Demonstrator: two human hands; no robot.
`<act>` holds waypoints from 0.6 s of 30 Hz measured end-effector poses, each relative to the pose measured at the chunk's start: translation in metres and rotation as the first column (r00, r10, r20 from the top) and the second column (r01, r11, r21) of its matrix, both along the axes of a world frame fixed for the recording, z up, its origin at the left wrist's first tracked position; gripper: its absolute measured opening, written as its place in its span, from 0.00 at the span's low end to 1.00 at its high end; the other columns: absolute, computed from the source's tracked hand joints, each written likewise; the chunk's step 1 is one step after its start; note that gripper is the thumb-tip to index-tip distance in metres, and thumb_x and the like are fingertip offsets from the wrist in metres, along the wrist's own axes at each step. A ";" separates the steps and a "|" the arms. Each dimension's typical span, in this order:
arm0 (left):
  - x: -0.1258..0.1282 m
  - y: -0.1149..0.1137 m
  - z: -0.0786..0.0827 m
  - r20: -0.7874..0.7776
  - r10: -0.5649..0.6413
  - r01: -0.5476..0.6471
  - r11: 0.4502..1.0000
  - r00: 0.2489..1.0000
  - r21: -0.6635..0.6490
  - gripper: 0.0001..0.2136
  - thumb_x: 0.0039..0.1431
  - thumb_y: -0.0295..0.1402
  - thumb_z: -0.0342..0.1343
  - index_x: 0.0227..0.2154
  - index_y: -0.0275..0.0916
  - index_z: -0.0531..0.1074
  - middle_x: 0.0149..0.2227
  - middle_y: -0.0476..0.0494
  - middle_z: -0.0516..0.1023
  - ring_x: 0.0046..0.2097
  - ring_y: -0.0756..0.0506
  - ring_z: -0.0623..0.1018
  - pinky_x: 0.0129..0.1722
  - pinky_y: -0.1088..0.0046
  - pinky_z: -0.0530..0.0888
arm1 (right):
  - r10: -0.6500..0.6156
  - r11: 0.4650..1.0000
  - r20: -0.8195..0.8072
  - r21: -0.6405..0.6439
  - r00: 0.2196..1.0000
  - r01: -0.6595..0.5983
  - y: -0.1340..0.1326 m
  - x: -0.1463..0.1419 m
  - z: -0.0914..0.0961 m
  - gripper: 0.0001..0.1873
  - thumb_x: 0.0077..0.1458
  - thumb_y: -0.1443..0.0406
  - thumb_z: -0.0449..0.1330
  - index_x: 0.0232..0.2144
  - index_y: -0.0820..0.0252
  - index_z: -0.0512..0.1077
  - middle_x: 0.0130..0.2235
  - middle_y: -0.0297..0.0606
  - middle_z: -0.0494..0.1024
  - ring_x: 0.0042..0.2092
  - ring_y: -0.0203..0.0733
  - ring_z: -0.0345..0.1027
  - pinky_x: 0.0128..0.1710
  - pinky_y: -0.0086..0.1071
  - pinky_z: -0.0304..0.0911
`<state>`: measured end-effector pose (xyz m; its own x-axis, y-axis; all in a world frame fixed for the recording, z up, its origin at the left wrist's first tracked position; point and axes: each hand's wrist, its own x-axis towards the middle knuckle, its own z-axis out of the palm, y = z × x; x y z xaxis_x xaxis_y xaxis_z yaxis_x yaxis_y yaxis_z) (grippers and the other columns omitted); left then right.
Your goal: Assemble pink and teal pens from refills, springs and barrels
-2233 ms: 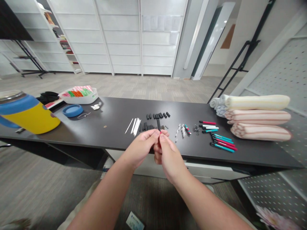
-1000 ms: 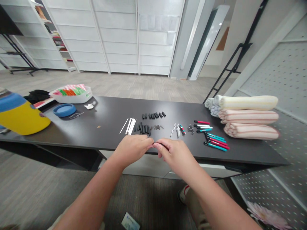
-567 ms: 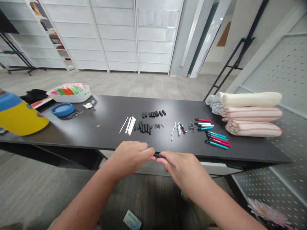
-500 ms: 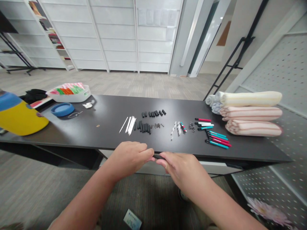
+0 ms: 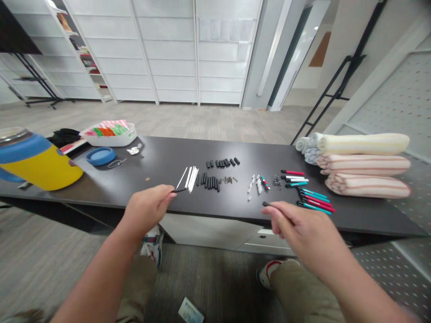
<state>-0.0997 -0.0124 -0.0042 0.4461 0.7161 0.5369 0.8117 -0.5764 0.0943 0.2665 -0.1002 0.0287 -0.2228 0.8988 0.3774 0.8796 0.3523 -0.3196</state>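
My left hand (image 5: 146, 207) pinches a thin black pen part (image 5: 179, 190) that points right, over the table's front edge near the white pen refills (image 5: 191, 179). Well apart from it, my right hand (image 5: 298, 222) is closed around a black pen piece (image 5: 266, 204); only its end shows and the fingers hide the rest. Between the hands lie rows of black pen tubes (image 5: 211, 182), shorter black pieces (image 5: 222, 163) and small metal springs (image 5: 229, 180). Near my right hand are small white and coloured pen parts (image 5: 259, 184), tiny metal bits (image 5: 276, 182) and assembled pens (image 5: 313, 199).
Rolled towels (image 5: 367, 161) are stacked on the table's right end. On the left stand a yellow and blue jar (image 5: 43, 161), a blue lid (image 5: 100, 156) and a white basket (image 5: 112, 140) of colourful packets. A card (image 5: 191, 310) lies on the floor.
My hands, earlier together on one dark pen piece, have moved apart, left hand leftward and right hand rightward. Each now has a black piece. The view has shifted slightly.
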 end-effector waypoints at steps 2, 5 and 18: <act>-0.014 0.004 -0.002 0.143 0.086 -0.080 0.996 0.986 -0.046 0.16 0.75 0.39 0.42 0.42 0.40 0.75 0.36 0.45 0.81 0.37 0.46 0.80 0.37 0.73 0.71 | -0.061 0.997 -0.039 0.037 0.997 0.063 0.004 0.011 0.005 0.18 0.74 0.56 0.50 0.37 0.54 0.77 0.31 0.35 0.81 0.31 0.41 0.76 0.31 0.31 0.63; -0.007 0.003 -0.003 0.156 0.041 -0.021 0.991 0.987 -0.129 0.16 0.75 0.40 0.44 0.42 0.40 0.75 0.35 0.46 0.80 0.35 0.47 0.79 0.36 0.73 0.71 | -0.077 0.992 -0.062 0.097 0.995 0.083 0.015 0.010 0.007 0.16 0.73 0.59 0.49 0.45 0.55 0.77 0.43 0.42 0.81 0.45 0.47 0.77 0.43 0.35 0.68; 0.055 -0.007 -0.012 0.052 -0.156 0.159 0.984 0.986 -0.081 0.13 0.76 0.39 0.46 0.42 0.40 0.74 0.36 0.48 0.80 0.38 0.47 0.79 0.36 0.72 0.69 | -0.241 0.925 0.361 -0.196 0.901 0.326 0.206 0.007 0.024 0.13 0.64 0.67 0.60 0.45 0.62 0.83 0.48 0.50 0.84 0.51 0.51 0.77 0.49 0.34 0.66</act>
